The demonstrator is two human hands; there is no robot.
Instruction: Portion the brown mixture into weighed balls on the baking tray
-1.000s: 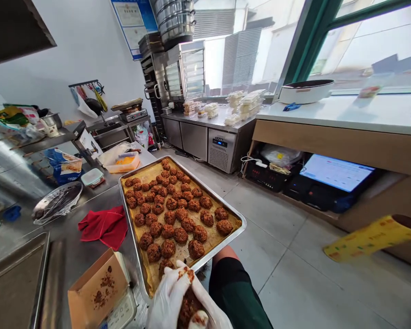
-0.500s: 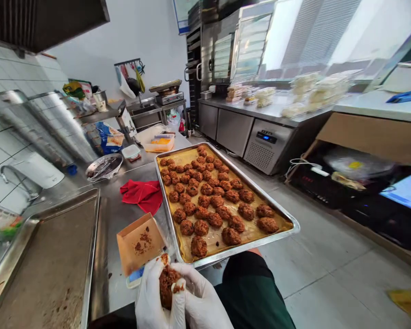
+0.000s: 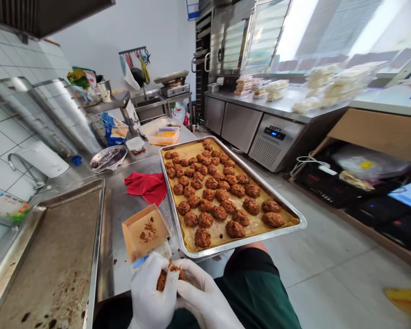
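In white gloves, my left hand [image 3: 150, 290] and my right hand [image 3: 200, 288] are closed together around a lump of brown crumbly dough [image 3: 161, 279], which they mostly cover. Just beyond them a cardboard box [image 3: 132, 233] with crumbs inside stands on a small digital scale [image 3: 139, 262]. To the right, a metal baking tray [image 3: 298, 224] lined with yellowish paper holds many brown dough balls [image 3: 202, 238] of uneven size, larger toward the near side. The tray's near edge lies beyond my right hand.
A soiled metal tray [image 3: 48, 256] lies on the left of the steel table. Past the box is a red cloth [image 3: 147, 185]. Farther back are a plastic-covered bowl [image 3: 109, 157] and a plastic tub [image 3: 162, 135]. My knee [image 3: 250, 269] is under the tray's near edge.
The view has shifted slightly, so the surroundings appear moved. My fingers have closed further over the dough lump, and less of it shows.
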